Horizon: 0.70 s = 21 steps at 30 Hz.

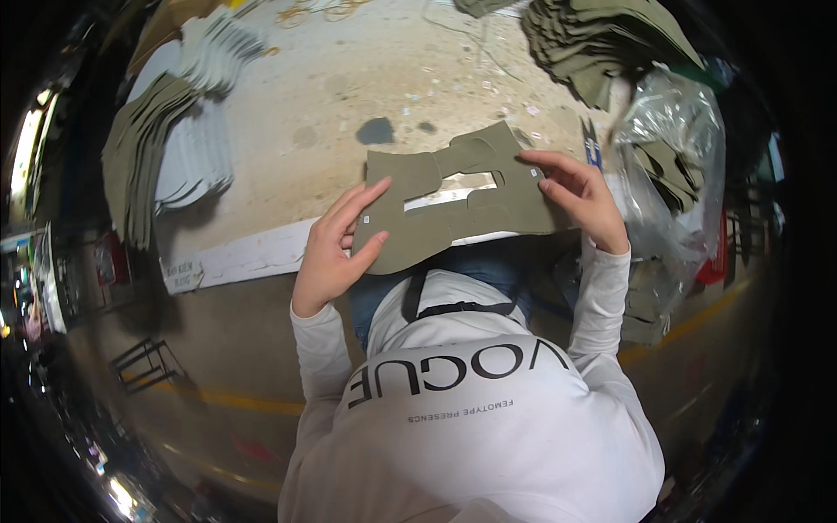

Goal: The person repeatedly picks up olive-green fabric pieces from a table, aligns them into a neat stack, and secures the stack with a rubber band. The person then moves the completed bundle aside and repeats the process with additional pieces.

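Note:
Two olive-green, U-shaped cut pieces face each other at the table's near edge, their arms overlapping around an open slot in the middle. Each bears a small white label. My left hand (pixel 336 248) grips the outer end of the left cut piece (pixel 397 231), thumb and fingers on its upper face. On the other side my right hand (pixel 588 196) holds the outer end of the right cut piece (pixel 510 196), forefinger at its far corner and thumb on top. The pieces' near edges overhang the table toward my lap. What lies under my palms is hidden.
Fanned stacks of olive pieces (pixel 144 166) and pale pieces (pixel 196 157) lie at the left of the worn table (pixel 323 96). Another olive stack (pixel 602 39) sits far right. Blue-handled snips (pixel 592 144) lie beside a clear plastic bag (pixel 676 113) holding olive pieces.

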Available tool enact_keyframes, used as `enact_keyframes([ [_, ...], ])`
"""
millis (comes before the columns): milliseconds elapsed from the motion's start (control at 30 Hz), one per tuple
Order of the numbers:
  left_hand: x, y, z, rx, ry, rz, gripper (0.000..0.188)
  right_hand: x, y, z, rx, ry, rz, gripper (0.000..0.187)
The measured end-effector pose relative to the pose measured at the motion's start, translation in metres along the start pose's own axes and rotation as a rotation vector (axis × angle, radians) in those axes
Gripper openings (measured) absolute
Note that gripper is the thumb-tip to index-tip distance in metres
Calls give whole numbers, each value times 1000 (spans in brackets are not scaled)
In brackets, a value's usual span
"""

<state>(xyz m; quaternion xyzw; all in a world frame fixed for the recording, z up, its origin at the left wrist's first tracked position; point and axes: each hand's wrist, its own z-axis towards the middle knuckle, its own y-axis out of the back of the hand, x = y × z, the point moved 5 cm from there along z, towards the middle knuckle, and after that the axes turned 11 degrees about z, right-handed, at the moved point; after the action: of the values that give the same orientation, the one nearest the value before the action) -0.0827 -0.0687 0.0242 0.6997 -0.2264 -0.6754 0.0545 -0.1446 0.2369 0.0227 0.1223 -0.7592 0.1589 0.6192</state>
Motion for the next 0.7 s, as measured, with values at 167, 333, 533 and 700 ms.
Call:
enact_keyframes([
  [167, -10, -3, 10, -5, 10, 138, 61, -4, 14, -14, -82, 85, -79, 35],
  [333, -7, -3, 4, -64, 50, 240, 61, -3, 1, -4, -158, 158, -210, 35],
  [533, 0, -4, 4, -113, 22, 195, 61, 8, -6, 2, -142, 258, -191, 33],
  [700, 1, -1, 0, -174, 53, 145, 57, 58, 18, -24, -258, 258, 16, 36],
])
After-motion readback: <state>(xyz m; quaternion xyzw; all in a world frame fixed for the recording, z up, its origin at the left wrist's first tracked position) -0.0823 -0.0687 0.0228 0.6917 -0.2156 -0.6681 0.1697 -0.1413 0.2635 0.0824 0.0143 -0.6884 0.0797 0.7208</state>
